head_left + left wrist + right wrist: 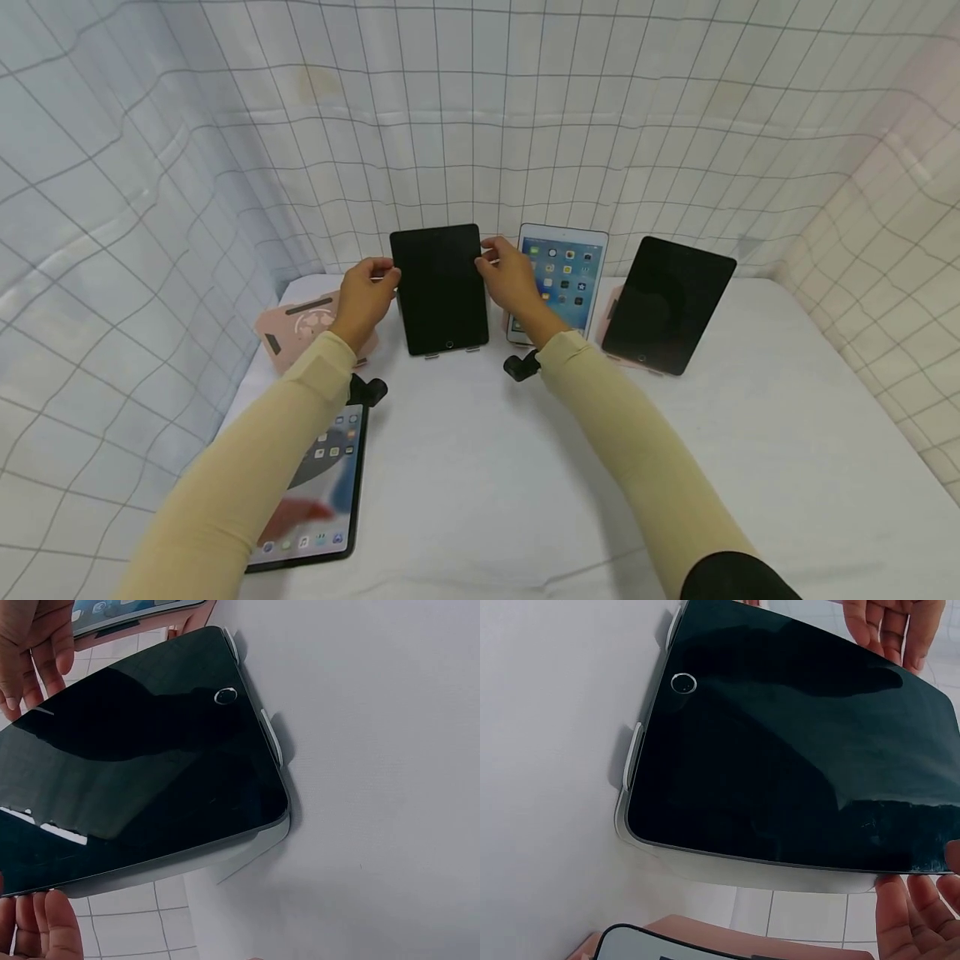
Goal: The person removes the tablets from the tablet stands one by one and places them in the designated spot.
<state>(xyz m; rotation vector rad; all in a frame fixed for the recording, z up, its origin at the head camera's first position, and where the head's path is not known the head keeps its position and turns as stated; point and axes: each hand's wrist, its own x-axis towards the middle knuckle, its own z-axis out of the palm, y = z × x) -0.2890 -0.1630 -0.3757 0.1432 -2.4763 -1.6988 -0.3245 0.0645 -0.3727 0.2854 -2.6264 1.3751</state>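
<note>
A tablet with a dark screen and black front [442, 292] leans upright on a pale stand [705, 870]. Two small lips of that stand hold its bottom edge, and its round home button shows low on the front. My left hand [366, 298] pinches the tablet's left edge between thumb and fingers. On the opposite side, my right hand [513, 279] pinches the right edge, its thumb in front and fingertips against the side, as the right wrist view shows. Most of the stand is hidden behind the tablet.
Right of my right hand stands a white-framed tablet [564, 267] with a lit home screen. Farther right, another dark tablet [667, 308] leans on a pink stand. A pink stand [288, 333] and a larger lit tablet lying flat [330, 492] are at left. Gridded curtains [480, 125] enclose the table.
</note>
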